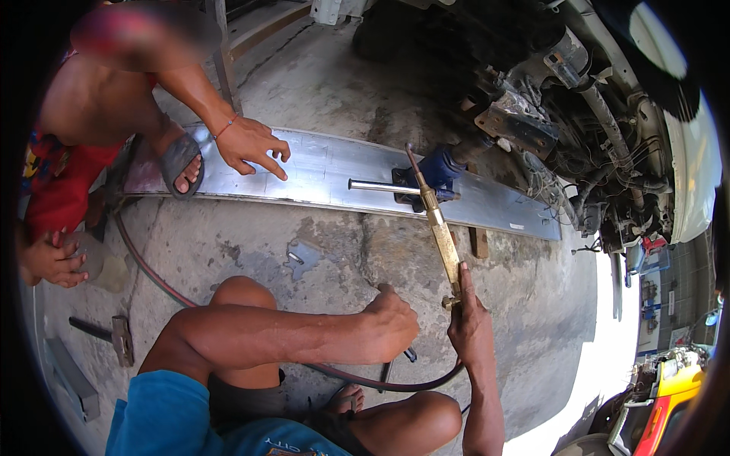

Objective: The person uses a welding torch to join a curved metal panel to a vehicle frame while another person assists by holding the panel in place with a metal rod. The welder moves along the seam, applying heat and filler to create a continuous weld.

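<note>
Vehicle underside (570, 129): upper R, rusty brackets, loose wires, crowding space next to jack.
Jack (439, 169): blue, on plank, w/ bar (376, 185) sticking out L; torch crosses in front of bar's R end in view.
Plank (319, 156): long, flat, shiny metal, across floor; co-worker's sandal (182, 163) on its L end.
Co-worker's hand (251, 148): over plank, fingers spread; other hand (57, 258) low at far L.
Hose (365, 378): red + dark, loops over floor, passes behind L forearm.
Floor (532, 304): rough stained concrete; hammer (118, 340) w/ blocky head, grey channel piece (72, 380) lower L, flat scrap plate (304, 257) mid, wood block (479, 243) by plank edge.
Bkgd: yellow-red vehicle (673, 403), lower R.
Torch (439, 228): brass body, thin tube to darker tip, slanting up-L from R hand.
R hand (471, 323): grasping torch's rear, index finger along it.
L hand (391, 323): clenched, nr torch; can't tell if anything's inside.
</note>
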`<state>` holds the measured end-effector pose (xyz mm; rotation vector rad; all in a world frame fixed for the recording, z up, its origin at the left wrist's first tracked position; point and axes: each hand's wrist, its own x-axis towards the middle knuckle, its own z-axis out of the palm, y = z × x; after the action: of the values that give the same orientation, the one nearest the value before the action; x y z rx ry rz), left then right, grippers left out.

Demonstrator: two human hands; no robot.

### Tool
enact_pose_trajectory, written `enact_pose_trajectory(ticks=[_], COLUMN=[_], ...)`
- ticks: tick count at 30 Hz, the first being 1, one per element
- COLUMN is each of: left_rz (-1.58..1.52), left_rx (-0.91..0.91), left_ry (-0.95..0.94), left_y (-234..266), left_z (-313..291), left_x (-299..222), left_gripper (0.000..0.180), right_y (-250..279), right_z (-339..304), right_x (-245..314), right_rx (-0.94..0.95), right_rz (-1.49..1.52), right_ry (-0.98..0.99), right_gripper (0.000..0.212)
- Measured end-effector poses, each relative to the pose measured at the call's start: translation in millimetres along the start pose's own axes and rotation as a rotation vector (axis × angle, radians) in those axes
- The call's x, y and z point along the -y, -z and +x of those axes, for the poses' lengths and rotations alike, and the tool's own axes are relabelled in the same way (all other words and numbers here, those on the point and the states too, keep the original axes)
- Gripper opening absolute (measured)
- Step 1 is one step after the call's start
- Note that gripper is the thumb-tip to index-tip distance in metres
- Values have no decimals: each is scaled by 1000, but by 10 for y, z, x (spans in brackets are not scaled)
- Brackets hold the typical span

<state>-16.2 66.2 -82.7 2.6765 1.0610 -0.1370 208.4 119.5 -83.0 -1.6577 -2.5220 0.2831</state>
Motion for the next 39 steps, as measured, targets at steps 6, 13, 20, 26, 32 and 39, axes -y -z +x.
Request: enact_pose_trajectory(ticks=[6,13,20,26,32,39], left_rz=[126,194,292,310,302,188], left_rx=[-145,129,160,187,231,212], left_ry=[73,115,48,8,28,-22], left_y=[-75,-69,-193,-370,-367,-123], left_z=[-101,-52,-28,-92,-180,-293], left_x=[25,45,-77,-56,25,134], left_gripper=[22,39,39,37,34,36], right_y=[-300,-242,-283,-459,-593,-841], right_z=[1168,1719,1966,2133,2187,2248], right_x=[104,607,939,1057,1032,800], right_rx=[-33,99,85,61,40,-190], right_rz=[273,640,690,729,727,403], right_ry=[79,-312,-342,-374,-391,-241], right_gripper=[65,41,50,55,52,60])
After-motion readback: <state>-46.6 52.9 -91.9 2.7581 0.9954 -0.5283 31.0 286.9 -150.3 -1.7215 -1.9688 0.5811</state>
